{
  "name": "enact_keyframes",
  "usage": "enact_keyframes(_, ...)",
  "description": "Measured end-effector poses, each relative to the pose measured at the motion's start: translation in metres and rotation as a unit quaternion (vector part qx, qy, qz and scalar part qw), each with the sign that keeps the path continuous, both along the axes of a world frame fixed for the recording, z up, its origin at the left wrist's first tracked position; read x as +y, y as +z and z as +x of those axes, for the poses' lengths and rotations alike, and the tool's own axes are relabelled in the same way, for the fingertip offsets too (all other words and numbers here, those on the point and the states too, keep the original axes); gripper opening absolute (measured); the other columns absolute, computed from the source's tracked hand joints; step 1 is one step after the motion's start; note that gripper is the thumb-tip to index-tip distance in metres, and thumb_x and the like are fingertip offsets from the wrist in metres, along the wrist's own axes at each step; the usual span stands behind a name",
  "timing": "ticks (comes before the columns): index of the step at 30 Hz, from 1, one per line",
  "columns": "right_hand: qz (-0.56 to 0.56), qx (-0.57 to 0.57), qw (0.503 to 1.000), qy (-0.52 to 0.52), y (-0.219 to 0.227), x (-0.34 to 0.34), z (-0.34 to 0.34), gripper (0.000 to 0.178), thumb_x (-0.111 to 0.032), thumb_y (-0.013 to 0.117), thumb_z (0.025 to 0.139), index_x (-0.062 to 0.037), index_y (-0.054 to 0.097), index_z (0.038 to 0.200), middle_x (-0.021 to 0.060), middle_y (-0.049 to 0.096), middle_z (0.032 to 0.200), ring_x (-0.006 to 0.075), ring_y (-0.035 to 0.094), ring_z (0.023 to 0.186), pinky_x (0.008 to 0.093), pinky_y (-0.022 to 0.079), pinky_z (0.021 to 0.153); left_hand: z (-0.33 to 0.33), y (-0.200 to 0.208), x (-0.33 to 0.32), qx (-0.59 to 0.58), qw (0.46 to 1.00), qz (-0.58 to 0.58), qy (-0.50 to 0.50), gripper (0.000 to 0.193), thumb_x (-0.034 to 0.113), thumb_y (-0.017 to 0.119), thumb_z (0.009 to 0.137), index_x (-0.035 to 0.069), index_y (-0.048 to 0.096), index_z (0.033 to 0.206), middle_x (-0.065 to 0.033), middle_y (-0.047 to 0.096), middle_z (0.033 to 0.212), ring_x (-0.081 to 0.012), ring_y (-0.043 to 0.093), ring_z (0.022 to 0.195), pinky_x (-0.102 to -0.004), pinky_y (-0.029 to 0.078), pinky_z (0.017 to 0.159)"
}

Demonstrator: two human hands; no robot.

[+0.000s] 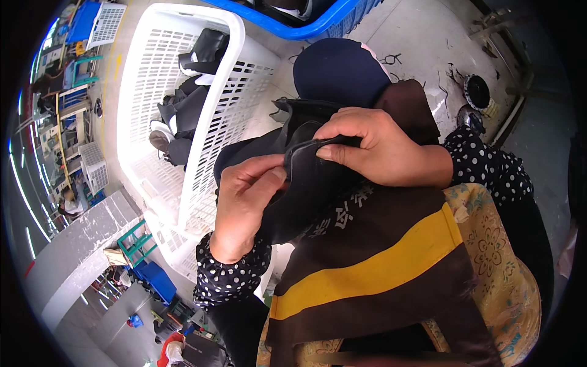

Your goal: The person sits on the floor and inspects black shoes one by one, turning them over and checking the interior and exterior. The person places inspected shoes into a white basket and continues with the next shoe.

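Observation:
A black leather-like piece, probably a shoe upper (302,168), is held over my lap in both hands. My left hand (241,199) pinches its edge between thumb and fingers on the left side. Just to the right, my right hand (388,147) grips the same upper edge, thumb below and fingers over it. A curved seam or rim runs between the two grips. The lower part of the piece blends into the dark cloth behind it, so its full shape cannot be made out.
A white plastic basket (235,85) at the left contains several black shoe pieces (189,110). A blue crate (333,27) stands beyond it. Ahead of my hands is a rounded dark blue surface (339,67). A brown apron with a yellow band (367,263) covers my lap.

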State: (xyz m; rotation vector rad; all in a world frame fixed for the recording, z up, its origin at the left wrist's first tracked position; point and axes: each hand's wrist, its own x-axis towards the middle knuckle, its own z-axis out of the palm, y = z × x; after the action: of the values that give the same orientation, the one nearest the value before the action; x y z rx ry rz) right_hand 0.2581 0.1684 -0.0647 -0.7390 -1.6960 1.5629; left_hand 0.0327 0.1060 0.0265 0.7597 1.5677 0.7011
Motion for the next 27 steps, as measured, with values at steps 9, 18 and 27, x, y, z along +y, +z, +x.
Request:
enact_keyframes(9, -0.033, -0.009, 0.999, -0.003, -0.001, -0.002, 0.000, 0.017, -0.008, 0.077, 0.092, 0.0011, 0.073, 0.106, 0.0144, 0.072, 0.097, 0.0258, 0.070, 0.089, 0.0351, 0.055, 0.078, 0.011, 0.007, -0.004, -0.023, 0.999, 0.005, -0.029, 0.026, -0.004, 0.077, 0.090, -0.005, 0.075, 0.116, -0.0069, 0.077, 0.100, -0.0092, 0.070, 0.088, -0.0235, 0.056, 0.085)
enact_keyframes(18, 0.031, -0.013, 0.999, -0.025, -0.004, -0.004, -0.004, 0.017, -0.003, 0.078, 0.092, 0.0012, 0.072, 0.107, 0.0095, 0.071, 0.095, 0.0199, 0.068, 0.087, 0.0304, 0.054, 0.078, 0.014, -0.001, -0.007, 0.043, 0.999, 0.007, -0.012, 0.023, -0.006, 0.075, 0.091, -0.004, 0.076, 0.114, -0.0068, 0.077, 0.101, -0.0101, 0.070, 0.087, -0.0233, 0.056, 0.084)
enact_keyframes(27, -0.037, -0.024, 0.999, -0.016, 0.002, -0.003, -0.003, 0.021, -0.010, 0.080, 0.088, 0.0010, 0.074, 0.104, 0.0167, 0.072, 0.094, 0.0298, 0.071, 0.088, 0.0374, 0.055, 0.077, 0.013, -0.008, -0.010, 0.044, 0.999, 0.023, 0.011, 0.022, -0.010, 0.074, 0.090, -0.004, 0.077, 0.111, -0.0081, 0.077, 0.099, -0.0110, 0.070, 0.083, -0.0240, 0.056, 0.081)
